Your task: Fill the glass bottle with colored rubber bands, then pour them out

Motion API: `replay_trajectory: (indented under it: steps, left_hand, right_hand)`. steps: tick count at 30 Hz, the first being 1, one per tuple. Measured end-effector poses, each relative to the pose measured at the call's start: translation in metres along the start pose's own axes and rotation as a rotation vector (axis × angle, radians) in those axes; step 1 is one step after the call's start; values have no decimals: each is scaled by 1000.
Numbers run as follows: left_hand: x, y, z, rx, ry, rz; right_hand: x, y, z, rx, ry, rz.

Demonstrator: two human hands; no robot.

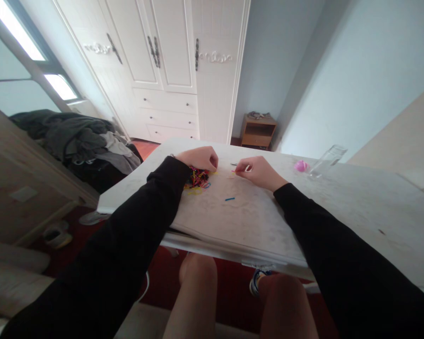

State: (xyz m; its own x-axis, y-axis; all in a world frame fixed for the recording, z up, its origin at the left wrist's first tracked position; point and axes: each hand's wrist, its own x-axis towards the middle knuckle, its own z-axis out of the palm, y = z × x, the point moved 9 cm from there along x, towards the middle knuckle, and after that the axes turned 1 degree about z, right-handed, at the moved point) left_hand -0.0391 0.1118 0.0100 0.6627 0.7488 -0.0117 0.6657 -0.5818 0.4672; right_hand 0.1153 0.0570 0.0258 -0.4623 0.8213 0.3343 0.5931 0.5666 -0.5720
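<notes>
A tangled pile of small coloured rubber bands [199, 179], black, red, pink, yellow and blue, lies on the white table [254, 221]. Right beside and partly over it is my left hand [202, 158], fingers curled and closed, with a bit of yellow band showing at the fingertips. My right hand [257, 171] pinches a small pink and yellow rubber band [233, 172] between thumb and finger, a short gap away from the left. A short blue band [229, 199] lies alone nearer to me. A small dark item [233, 164] lies just behind the right fingertips.
On the table to the right, a clear glass bottle [328, 161] appears tilted or lying beside a pink object [301, 165]. Beyond stand a white wardrobe [169, 101] and a small wooden nightstand [257, 132]. Clothes [81, 139] are heaped at the left. My knees are under the table's front edge.
</notes>
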Motion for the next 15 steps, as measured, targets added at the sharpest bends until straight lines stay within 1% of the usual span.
replay_trajectory:
  steps: [4, 9, 12, 15]
  left_hand:
    - [0, 3, 0, -2, 0, 27]
    - [1, 2, 1, -6, 8, 24]
    - [2, 1, 2, -21, 7, 36]
    - [1, 1, 3, -30, -4, 47]
  right_hand:
    - [0, -13, 14, -64, -62, -80]
    - [1, -12, 22, -97, -81, -93]
    - [1, -13, 18, -70, -42, -85]
    - [1, -11, 3, -42, 53, -52]
